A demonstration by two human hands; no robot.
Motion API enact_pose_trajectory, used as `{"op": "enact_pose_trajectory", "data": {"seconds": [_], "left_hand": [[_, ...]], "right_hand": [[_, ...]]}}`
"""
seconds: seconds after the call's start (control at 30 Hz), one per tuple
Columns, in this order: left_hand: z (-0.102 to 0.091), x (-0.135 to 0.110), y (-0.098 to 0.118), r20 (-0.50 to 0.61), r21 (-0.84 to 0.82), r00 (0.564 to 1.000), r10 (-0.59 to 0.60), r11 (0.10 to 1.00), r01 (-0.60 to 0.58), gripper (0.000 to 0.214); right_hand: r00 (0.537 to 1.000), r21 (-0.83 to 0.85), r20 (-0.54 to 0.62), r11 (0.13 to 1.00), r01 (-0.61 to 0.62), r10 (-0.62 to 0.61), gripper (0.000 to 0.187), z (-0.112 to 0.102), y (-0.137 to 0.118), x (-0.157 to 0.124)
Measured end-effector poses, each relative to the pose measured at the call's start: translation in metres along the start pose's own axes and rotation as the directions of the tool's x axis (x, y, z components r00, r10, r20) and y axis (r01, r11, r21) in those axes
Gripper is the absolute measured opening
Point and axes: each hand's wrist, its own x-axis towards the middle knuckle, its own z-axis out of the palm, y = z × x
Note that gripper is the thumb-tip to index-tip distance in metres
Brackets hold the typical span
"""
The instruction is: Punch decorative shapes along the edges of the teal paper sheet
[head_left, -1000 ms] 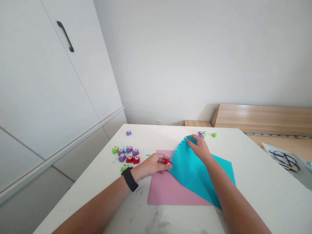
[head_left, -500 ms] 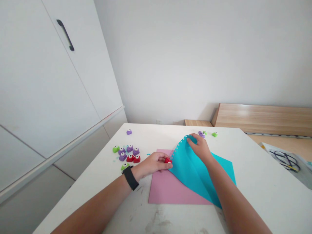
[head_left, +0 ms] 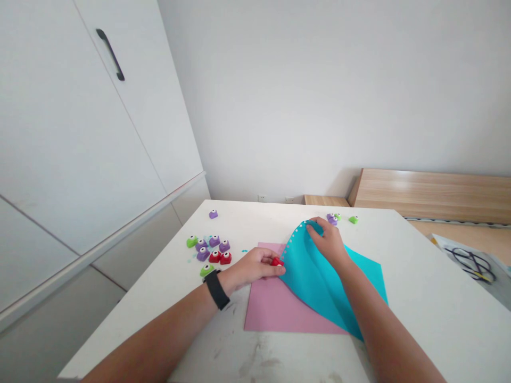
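Note:
Between the fingers and thumb of my left hand (head_left: 257, 266) is a small red craft punch (head_left: 277, 262), set at the left edge of a blue sheet (head_left: 311, 276). A row of punched holes runs along that edge up to the top corner. My right hand (head_left: 325, 239) pinches the sheet near this corner and holds it curled up off the table. Beneath it lies a pink sheet (head_left: 275, 314), partly covered. Whether the punch's jaws are pressed together cannot be seen.
Left of my hands stand several purple punches (head_left: 203, 254), two red punches (head_left: 225, 258) and green punches (head_left: 206, 270), with blue paper bits (head_left: 245, 250) nearby. More punches (head_left: 332, 218) sit at the back of the white table (head_left: 255, 221). A cabinet (head_left: 120, 159) rises at left.
Both hands keep nearly the same pose on the punch and the blue sheet. The whole view has shifted slightly.

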Motion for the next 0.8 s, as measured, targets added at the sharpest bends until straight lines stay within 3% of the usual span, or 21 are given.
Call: {"op": "enact_pose_trajectory", "data": {"seconds": [0.8], "left_hand": [[0.008,0.005,-0.009,-0.12,0.039,0.988,0.098,0.995,-0.094,0.04]], "right_hand": [[1.0,0.018,0.004,1.0,0.019,-0.019,0.024,0.006,-0.006,0.0]]}}
